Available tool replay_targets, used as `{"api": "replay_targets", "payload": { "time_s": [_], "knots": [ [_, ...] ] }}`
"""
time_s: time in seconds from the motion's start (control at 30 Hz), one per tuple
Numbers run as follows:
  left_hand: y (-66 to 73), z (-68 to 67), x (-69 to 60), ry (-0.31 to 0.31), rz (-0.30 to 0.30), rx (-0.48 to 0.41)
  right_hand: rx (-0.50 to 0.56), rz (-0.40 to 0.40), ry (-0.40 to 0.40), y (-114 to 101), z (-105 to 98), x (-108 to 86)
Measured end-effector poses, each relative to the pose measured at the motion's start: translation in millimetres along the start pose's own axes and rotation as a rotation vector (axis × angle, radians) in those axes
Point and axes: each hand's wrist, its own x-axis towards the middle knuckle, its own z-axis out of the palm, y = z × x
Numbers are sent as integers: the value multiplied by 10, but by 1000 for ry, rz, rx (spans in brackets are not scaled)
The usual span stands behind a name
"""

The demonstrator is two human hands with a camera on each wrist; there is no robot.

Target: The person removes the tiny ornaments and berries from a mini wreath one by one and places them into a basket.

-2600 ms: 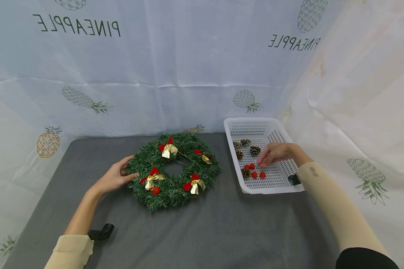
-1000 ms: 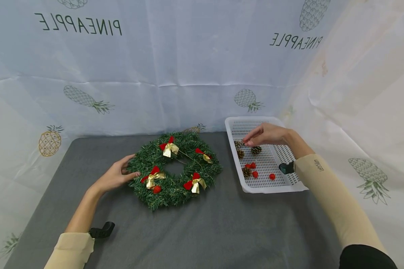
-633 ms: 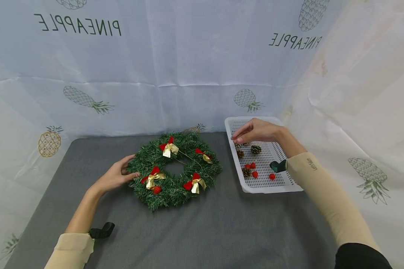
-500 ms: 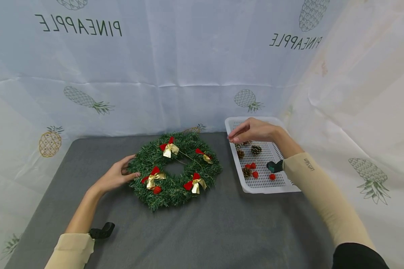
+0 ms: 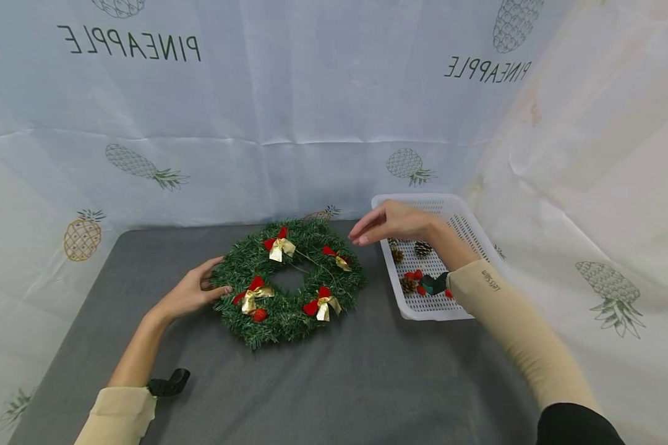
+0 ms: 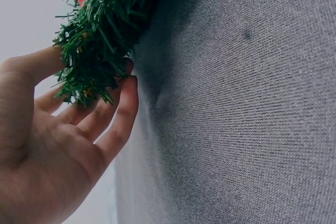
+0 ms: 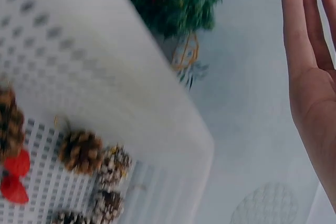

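Observation:
A round green Christmas wreath (image 5: 245, 256) with several red-and-gold bows (image 5: 323, 304) and a red berry-like ornament (image 5: 260, 314) lies flat on the grey-covered table. My left hand (image 5: 188, 295) holds its left rim, thumb above and fingers below; in the left wrist view those fingers curl under the greenery (image 6: 97, 40). My right hand (image 5: 392, 222) hovers between the wreath and a white basket (image 5: 389, 278), thumb and fingertips close together. Whether something small sits between them cannot be made out; the right wrist view cuts those fingertips off at its top edge.
Inside the basket lie several pine cones (image 5: 422, 248) and red ornaments (image 5: 421, 290). A black wrist camera (image 5: 434, 283) hides part of them. Pineapple-printed curtains (image 5: 289, 93) hang behind the table and on both sides.
My right hand has come up out of the basket and moved left past its rim toward the wreath. One red ornament in the basket shifted right earlier. The left hand and wreath stay put.

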Motion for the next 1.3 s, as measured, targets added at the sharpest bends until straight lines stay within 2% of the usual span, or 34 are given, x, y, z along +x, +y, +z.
{"api": "replay_targets", "payload": {
  "time_s": [0.2, 0.53, 0.77, 1.1, 1.3],
  "knots": [
    [-6, 12, 5, -2, -3, -3, -49, -47, -49, -112, 239, 140],
    [-26, 30, 14, 3, 5, -9, -43, -134, -143, -275, 619, 417],
    [-18, 33, 4, 6, -24, -23, -11, -214, -196, -346, 866, 614],
    [-14, 20, 16, 17, 4, -14, 38, -225, -228, -391, 1231, 798],
    [-11, 24, 5, 16, -2, -31, 14, -212, -208, -317, 1458, 896]
  ]
}}
